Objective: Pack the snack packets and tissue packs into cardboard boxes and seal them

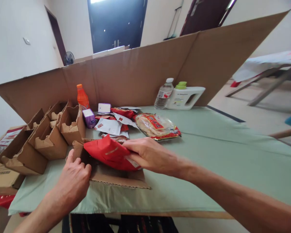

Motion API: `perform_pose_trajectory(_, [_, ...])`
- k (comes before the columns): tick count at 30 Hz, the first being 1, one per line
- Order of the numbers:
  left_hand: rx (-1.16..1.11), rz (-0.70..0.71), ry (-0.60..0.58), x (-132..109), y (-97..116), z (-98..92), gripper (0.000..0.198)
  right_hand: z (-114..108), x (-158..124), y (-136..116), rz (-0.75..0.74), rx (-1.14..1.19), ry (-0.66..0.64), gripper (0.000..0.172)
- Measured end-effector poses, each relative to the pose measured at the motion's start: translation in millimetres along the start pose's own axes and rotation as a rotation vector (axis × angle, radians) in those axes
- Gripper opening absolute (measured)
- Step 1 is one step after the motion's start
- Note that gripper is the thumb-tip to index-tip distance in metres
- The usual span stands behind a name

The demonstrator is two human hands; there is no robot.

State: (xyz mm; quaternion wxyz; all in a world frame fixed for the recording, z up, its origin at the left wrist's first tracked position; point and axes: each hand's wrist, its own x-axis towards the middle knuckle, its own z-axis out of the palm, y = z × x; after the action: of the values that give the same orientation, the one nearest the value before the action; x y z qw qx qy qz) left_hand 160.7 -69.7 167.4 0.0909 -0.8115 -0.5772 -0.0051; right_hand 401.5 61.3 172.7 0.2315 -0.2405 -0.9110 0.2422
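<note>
My right hand (151, 153) grips the right end of a red packet (109, 152), thumb on one side and fingers on the other. The packet tilts over an open cardboard box (121, 182) lying near the table's front edge, its left end partly inside. My left hand (76, 178) is at the box's left end, index finger stretched along the cardboard and the other fingers curled round its edge. Just behind the box lie white sachets (109, 126) and more red packets (124, 112), overlapping in a pile. What is deeper in the box is hidden by the packet.
Several open cardboard boxes (50, 142) stand at the left. An orange bottle (82, 97) and purple pack (89, 118) are behind them. A clear food bag (156, 125), water bottle (164, 94) and white jug (185, 98) sit farther right. A cardboard screen (140, 74) borders the back.
</note>
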Motion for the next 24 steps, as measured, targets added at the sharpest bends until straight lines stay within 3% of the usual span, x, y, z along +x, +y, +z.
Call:
perform_pose_trajectory(3, [0.057, 0.053, -0.022, 0, 6, -2.3, 0.018, -5, 11, -18, -0.03, -0.343, -0.28, 0.021])
perform_pose_trajectory(5, [0.079, 0.079, -0.043, 1, 12, -5.8, 0.015, 4, 19, -26, -0.07, -0.495, -0.485, 0.019])
perform_pose_trajectory(8, [0.069, 0.097, -0.096, 2, 19, -10.4, 0.013, 30, 25, -27, -0.131, -0.556, -0.708, 0.016])
perform_pose_trajectory(10, [0.045, 0.11, -0.089, 1, 23, -13.5, 0.014, 47, 24, -23, -0.136, -0.502, -0.758, 0.018])
perform_pose_trajectory(14, [-0.055, 0.216, -0.069, 8, 28, -21.2, 0.027, 50, 13, -18, -0.116, -0.357, -0.707, 0.019])
perform_pose_trajectory(17, [-0.108, 0.263, -0.304, 17, 28, -21.9, 0.025, 20, 4, -17, -0.112, -0.173, -0.61, 0.021])
perform_pose_trajectory(20, [-0.13, 0.274, -0.415, 23, 25, -16.4, 0.015, -17, 8, 4, -0.042, -0.013, -0.317, 0.033])
perform_pose_trajectory(22, [-0.138, 0.291, -0.406, 25, 23, -12.5, 0.014, -31, 23, 34, 0.125, -0.099, -0.113, 0.035])
perform_pose_trajectory(24, [-0.12, 0.307, -0.409, 25, 22, -9.4, 0.011, -29, 44, 73, 0.318, -0.288, 0.02, 0.028])
